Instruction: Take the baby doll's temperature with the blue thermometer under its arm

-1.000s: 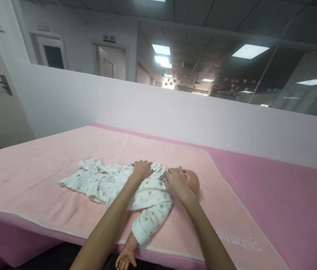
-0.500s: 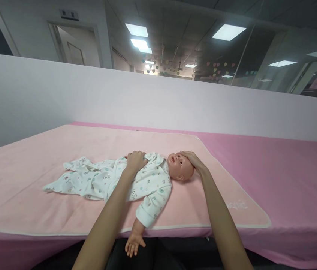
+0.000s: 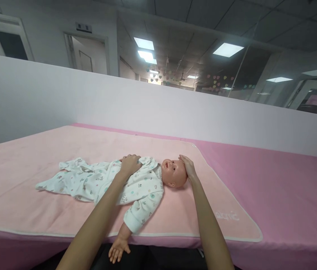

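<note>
A baby doll (image 3: 144, 187) in a white sleepsuit with small prints lies on its back, its head to the right. My left hand (image 3: 130, 164) rests on the doll's front near the far arm, thumb apart from the fingers; a bit of the doll's far hand shows beside it. My right hand (image 3: 187, 167) lies along the top of the doll's head (image 3: 174, 174), fingers stretched out and palm against the crown. The doll's near arm reaches toward me, and its bare hand (image 3: 119, 249) hangs past the table edge. The empty-looking legs of the sleepsuit trail left.
Under the doll is a peach mat (image 3: 175, 221) with a white border, spread on a pink table cover (image 3: 287, 195). A low white partition (image 3: 147, 105) stands behind the table. Glass, doors and ceiling lights (image 3: 228, 49) are beyond it.
The view has shifted and tilted slightly. My right hand has slid back from the doll's forehead toward the crown, uncovering more of the forehead. My left hand stays on the doll's front.
</note>
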A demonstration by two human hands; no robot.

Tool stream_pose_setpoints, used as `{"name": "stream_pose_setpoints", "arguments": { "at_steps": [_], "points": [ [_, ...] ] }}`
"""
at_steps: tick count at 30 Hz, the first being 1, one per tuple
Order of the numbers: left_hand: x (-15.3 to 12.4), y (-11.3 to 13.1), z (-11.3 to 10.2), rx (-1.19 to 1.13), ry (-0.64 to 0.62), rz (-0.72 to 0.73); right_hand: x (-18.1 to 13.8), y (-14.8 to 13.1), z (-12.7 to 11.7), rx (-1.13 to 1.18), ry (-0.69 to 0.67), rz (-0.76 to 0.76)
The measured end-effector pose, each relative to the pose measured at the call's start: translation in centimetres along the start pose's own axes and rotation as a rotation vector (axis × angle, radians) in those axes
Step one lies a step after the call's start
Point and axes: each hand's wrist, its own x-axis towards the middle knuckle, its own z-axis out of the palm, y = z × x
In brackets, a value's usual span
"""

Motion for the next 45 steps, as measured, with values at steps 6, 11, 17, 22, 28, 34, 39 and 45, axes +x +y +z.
{"name": "stream_pose_setpoints", "arguments": {
  "at_steps": [6, 11, 17, 22, 28, 34, 39, 45],
  "points": [
    [0.0, 0.0, 0.2, 0.002, 0.012, 0.0, 0.1, -0.2, -0.7, -0.005, 0.091, -0.033],
    [0.0, -0.1, 0.2, 0.004, 0.018, 0.008, -0.9, -1.0, 0.0, -0.016, -0.174, 0.053],
    [0.1, -0.1, 0.2, 0.002, 0.003, -0.006, -1.5, -1.2, 0.6, -0.001, -0.229, 0.104],
    [0.0, 0.0, 0.2, -0.006, 0.009, -0.011, 0.0, -0.1, -0.5, 0.031, -0.029, 0.09],
    [-0.2, 0.1, 0.1, -0.008, 0.015, -0.012, 1.3, 0.7, -2.3, 0.087, 0.195, 0.108],
    [-0.2, 0.2, -0.1, -0.011, 0.002, -0.02, -0.2, -0.2, -0.5, 0.025, -0.048, 0.035],
    [-0.3, 0.3, -0.3, -0.006, -0.012, -0.033, -1.2, -0.7, 0.2, -0.002, -0.204, 0.083],
    [-0.4, 0.3, -0.4, 0.0, -0.013, -0.032, -0.5, -0.2, -0.2, 0.082, -0.098, 0.038]
  ]
}}
